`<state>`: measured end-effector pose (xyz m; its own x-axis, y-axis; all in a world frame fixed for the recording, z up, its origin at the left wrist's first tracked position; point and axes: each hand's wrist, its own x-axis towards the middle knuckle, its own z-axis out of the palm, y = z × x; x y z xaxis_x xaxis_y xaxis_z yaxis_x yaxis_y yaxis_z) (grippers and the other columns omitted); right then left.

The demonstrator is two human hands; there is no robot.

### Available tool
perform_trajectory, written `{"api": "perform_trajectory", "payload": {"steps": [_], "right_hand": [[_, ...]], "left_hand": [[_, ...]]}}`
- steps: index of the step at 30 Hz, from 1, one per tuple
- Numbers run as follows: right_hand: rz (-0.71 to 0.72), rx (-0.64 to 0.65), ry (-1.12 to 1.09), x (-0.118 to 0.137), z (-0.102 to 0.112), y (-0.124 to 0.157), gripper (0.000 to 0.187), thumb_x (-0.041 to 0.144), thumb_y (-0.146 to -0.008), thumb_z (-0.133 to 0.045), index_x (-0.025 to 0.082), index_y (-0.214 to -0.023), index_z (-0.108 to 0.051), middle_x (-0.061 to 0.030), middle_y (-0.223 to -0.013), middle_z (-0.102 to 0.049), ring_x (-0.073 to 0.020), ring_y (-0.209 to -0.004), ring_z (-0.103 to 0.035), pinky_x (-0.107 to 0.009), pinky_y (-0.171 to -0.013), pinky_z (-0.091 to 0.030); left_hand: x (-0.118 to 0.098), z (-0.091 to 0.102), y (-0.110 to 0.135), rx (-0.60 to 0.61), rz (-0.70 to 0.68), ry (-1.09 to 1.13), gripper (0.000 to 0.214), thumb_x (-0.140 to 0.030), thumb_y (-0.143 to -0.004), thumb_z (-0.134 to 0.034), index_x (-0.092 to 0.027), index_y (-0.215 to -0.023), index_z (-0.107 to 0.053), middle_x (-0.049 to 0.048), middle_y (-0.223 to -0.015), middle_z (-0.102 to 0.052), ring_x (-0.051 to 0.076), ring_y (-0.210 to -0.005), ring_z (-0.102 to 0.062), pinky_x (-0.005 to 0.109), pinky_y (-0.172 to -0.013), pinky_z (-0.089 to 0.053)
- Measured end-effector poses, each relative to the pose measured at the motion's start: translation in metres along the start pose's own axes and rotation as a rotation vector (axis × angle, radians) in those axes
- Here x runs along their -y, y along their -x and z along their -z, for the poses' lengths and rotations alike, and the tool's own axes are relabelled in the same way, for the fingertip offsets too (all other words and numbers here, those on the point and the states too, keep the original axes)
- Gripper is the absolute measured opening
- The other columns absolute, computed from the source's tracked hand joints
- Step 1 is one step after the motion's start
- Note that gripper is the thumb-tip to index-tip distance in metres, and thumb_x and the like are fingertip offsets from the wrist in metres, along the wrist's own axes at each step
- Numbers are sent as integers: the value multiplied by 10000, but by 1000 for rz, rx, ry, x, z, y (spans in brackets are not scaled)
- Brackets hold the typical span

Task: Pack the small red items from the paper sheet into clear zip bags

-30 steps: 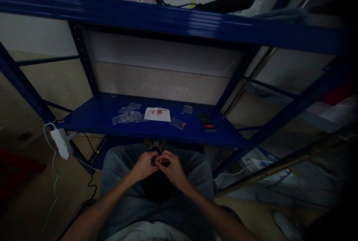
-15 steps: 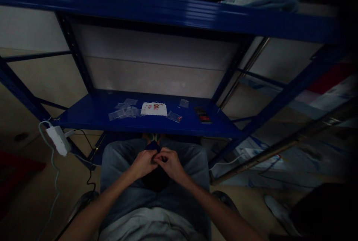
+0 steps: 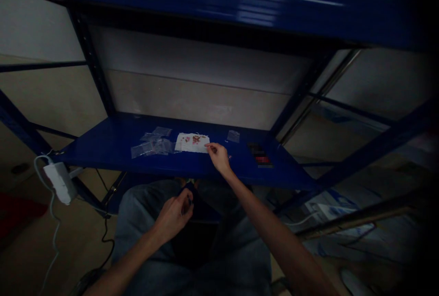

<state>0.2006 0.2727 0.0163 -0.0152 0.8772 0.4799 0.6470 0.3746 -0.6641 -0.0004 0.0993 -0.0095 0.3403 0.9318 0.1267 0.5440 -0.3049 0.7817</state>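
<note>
Right hand [image 3: 217, 156] out over the front edge of the blue steel shelf [image 3: 103, 145], fingertips pressed together just beside the white card [image 3: 192, 142], anything pinched too small to tell; left hand [image 3: 173, 216] pinches a small dark-blue item [image 3: 188, 195] above the lap, held close for fine handling, clear plastic bags [image 3: 147, 149] lying flat within reach.

A white card [image 3: 191, 142] is showing red speckles on the deep-blue steel shelf [image 3: 103, 142], a black-and-red banded strip [image 3: 259, 155] is sitting at the card's three o'clock, and grey-blue jeans [image 3: 132, 223] are showing at six o'clock.
</note>
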Motion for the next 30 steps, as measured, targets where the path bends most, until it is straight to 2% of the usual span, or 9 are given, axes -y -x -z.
{"api": "perform_trajectory", "payload": {"steps": [3,5,7,13,19,26,30], "right_hand": [[-96,109,175,-17,-23,-58,253,119,-797,-574,180,-982,-735,-32,-829,-723,-137,-715,-643,-203,-664,-459],[-116,125,241,-23,-36,-79,220,120,-779,-603,193,-930,-746,-33,-839,-731,-137,-747,-655,-194,-680,-460],[-131,127,265,-27,-47,-88,160,131,-766,-630,193,-848,-753,-44,-825,-732,-145,-756,-659,-197,-689,-461],[-193,116,341,-33,-58,-89,130,156,-772,-641,194,-816,-757,-72,-825,-731,-166,-779,-664,-216,-717,-465],[-155,107,381,-33,-59,-83,147,179,-810,-609,170,-829,-755,-108,-859,-735,-187,-797,-671,-226,-708,-460],[-107,126,340,-24,-52,-77,152,136,-799,-592,151,-814,-743,-86,-833,-725,-169,-761,-654,-221,-697,-453],[-74,73,295,-6,-39,-69,153,159,-805,-588,130,-844,-733,-100,-871,-707,-177,-785,-635,-250,-738,-456]], "left_hand": [[-1,-2,1,-16,15,52,131,-156,-827,-484,-226,-934,-511,-52,-619,-572,133,-560,-560,234,-571,-353],[0,-2,0,-44,17,82,117,-142,-809,-504,-220,-888,-539,-30,-679,-619,139,-620,-597,236,-611,-381],[3,0,-4,-72,21,131,116,-125,-778,-536,-209,-845,-580,-3,-750,-662,152,-699,-629,240,-662,-409],[11,7,-17,-137,85,341,215,-74,-733,-535,-187,-849,-676,31,-843,-716,172,-799,-654,259,-734,-451],[18,8,-20,-177,142,508,208,-77,-699,-579,-163,-875,-648,37,-809,-708,170,-785,-651,277,-753,-471],[21,12,-21,-168,90,692,198,-68,-666,-586,-170,-836,-567,23,-757,-682,155,-751,-628,265,-715,-448],[21,15,-21,-172,97,760,241,-54,-640,-541,-166,-852,-565,10,-719,-649,146,-707,-604,264,-684,-441]]}}
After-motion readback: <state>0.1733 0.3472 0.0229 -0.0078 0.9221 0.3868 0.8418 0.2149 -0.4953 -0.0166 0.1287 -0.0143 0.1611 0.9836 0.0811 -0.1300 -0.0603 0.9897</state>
